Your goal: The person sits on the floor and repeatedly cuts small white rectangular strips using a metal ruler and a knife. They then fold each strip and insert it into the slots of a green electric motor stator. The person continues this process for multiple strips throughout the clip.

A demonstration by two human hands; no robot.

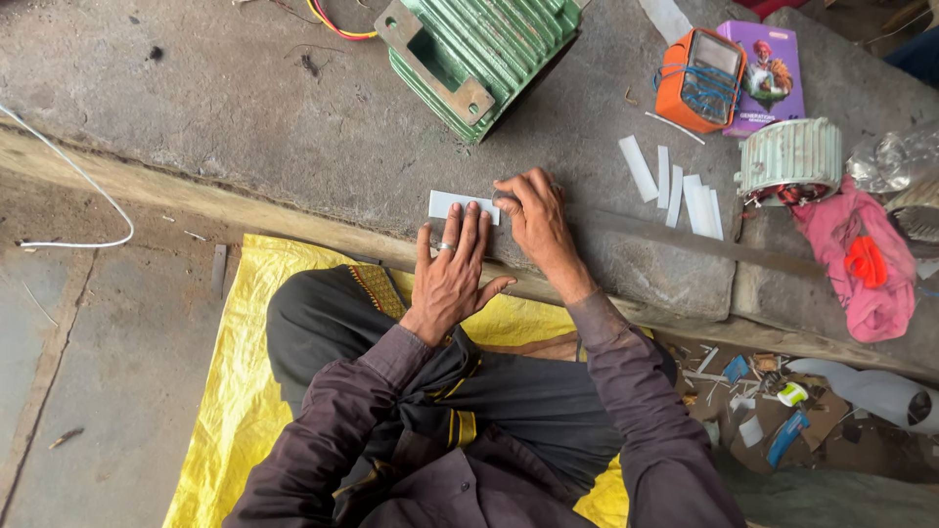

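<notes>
Nearest, the left hand (452, 269) lies flat, fingers spread, pinning a thin white paper strip (460, 205) on the grey stone ledge (293, 127). The right hand (533, 215) presses its right end. The strip looks light, bendable and easily creased; best held flat at its ends.

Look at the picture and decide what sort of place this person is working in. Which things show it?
Most likely an informal motor repair workshop, set up at floor level. A green finned motor housing and an orange meter sit on the rough stone ledge, and both hands press a white paper strip beside other cut strips.
</notes>
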